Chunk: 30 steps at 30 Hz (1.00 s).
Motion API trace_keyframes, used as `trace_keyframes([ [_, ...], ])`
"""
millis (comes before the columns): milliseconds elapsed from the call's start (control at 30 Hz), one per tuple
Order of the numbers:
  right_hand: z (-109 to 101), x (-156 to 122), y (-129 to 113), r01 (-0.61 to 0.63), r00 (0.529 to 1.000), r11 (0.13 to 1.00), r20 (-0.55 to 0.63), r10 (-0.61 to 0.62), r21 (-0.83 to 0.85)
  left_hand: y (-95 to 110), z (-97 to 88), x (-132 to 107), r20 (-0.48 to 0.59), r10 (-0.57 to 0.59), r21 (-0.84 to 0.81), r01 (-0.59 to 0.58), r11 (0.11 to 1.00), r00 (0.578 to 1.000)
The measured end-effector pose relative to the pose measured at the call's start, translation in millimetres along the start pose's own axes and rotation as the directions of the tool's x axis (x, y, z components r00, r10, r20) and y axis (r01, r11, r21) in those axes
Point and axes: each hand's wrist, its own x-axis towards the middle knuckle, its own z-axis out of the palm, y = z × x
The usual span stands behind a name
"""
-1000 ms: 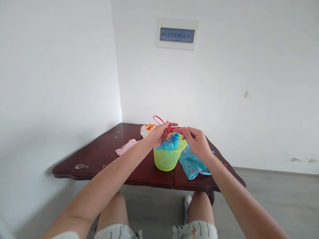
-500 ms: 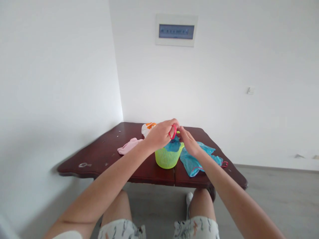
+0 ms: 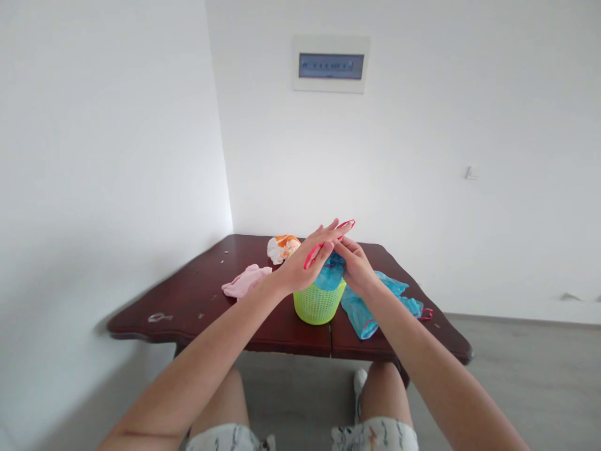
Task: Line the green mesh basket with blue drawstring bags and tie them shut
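My left hand (image 3: 307,260) hovers over a lime green mesh basket (image 3: 318,304) on a dark wooden table (image 3: 211,300). Its fingers are stretched out flat with a red cord (image 3: 328,241) looped around them. My right hand (image 3: 355,266) is just right of it, fingers curled and pinching at blue mesh fabric (image 3: 331,273) bunched in the basket's mouth. A second blue mesh bag (image 3: 370,304) with a red cord lies flat on the table to the basket's right.
A pink cloth (image 3: 246,280) lies left of the basket, and a white and orange item (image 3: 282,246) sits behind it. The table stands in a corner of white walls. A wall panel (image 3: 331,64) hangs above. My knees are under the table's near edge.
My left hand went from a closed grip on the red cord to flat, stretched fingers with the cord looped around them. My right hand dropped onto the blue fabric in the basket.
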Motion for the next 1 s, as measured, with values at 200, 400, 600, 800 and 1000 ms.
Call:
trace_keyframes([
  [200,-31.6,30.0,12.0,-0.011,0.934,1.0,-0.357,0.012,0.005,-3.2,9.8,-19.2,-0.044,-0.136,-0.186,0.126,0.974,0.99],
  [400,-27.3,26.2,10.9,0.06,0.913,0.984,-0.389,-0.122,-0.167,-36.2,6.5,-39.6,-0.227,-0.4,-0.08,0.393,0.916,0.888],
  [600,-2.3,-7.8,-14.7,0.211,0.954,0.846,-0.084,-0.286,-0.489,-63.7,-0.2,-48.2,-0.028,-0.415,0.275,0.406,0.871,0.909],
  [800,3.3,-44.2,-12.0,-0.01,0.996,-0.04,-0.006,-0.084,-0.999,-72.3,9.7,-45.2,-0.032,-0.37,0.119,0.371,0.921,0.928],
  [1000,-20.2,-27.9,7.8,0.012,0.993,0.309,0.047,0.108,-0.951,-66.7,9.3,-47.7,-0.099,-0.26,0.07,0.267,0.961,0.961],
])
